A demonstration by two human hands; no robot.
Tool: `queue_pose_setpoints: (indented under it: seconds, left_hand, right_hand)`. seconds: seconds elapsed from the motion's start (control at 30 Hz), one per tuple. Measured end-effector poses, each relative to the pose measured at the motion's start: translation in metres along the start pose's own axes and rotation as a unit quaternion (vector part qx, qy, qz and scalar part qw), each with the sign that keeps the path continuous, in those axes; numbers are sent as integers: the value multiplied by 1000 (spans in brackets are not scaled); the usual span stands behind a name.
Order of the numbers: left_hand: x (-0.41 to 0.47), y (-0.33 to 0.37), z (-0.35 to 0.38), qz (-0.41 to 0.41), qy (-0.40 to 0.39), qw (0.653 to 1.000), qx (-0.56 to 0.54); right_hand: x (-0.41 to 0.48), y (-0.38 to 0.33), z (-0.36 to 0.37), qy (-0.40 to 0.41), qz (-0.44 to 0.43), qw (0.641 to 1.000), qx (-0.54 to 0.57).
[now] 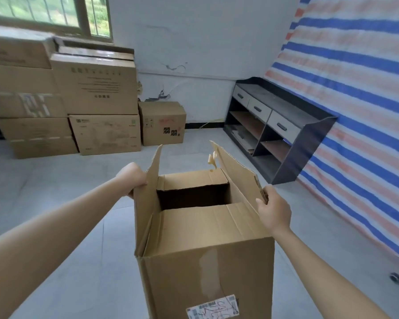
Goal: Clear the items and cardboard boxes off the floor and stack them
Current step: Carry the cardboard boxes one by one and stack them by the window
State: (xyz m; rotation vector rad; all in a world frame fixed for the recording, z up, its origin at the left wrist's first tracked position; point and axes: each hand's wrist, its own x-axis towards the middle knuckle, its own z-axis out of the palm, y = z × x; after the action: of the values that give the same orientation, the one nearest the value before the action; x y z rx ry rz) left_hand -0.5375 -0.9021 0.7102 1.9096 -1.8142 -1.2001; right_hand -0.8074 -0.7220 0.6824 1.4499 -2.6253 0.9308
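Two grips clamp the open cardboard box [205, 261] between them, the left grip [133, 179] pinching its left flap, the right grip [273, 210] its right flap, while the stacked boxes [67, 100] stand ahead and leftward.

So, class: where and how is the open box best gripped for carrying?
Grip the box low on its side walls, probably, one hand from each side: the flaps the left hand and right hand grip stand loose, one torn, and may bend.

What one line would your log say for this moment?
open cardboard box | left hand grips left flap | right hand grips right flap | stacked boxes ahead by wall
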Motion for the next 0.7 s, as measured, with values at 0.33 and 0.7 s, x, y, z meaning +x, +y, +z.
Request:
queue_pose_setpoints:
  seconds: [0.33, 0.7]
  left_hand:
    - [208, 156, -15, 53, -27, 998, -11]
    - [390, 327, 48, 103, -14, 993, 54]
  right_hand:
    - [223, -21, 31, 45, 25, 998, -31]
    - [437, 59, 68, 50, 84, 995, -9]
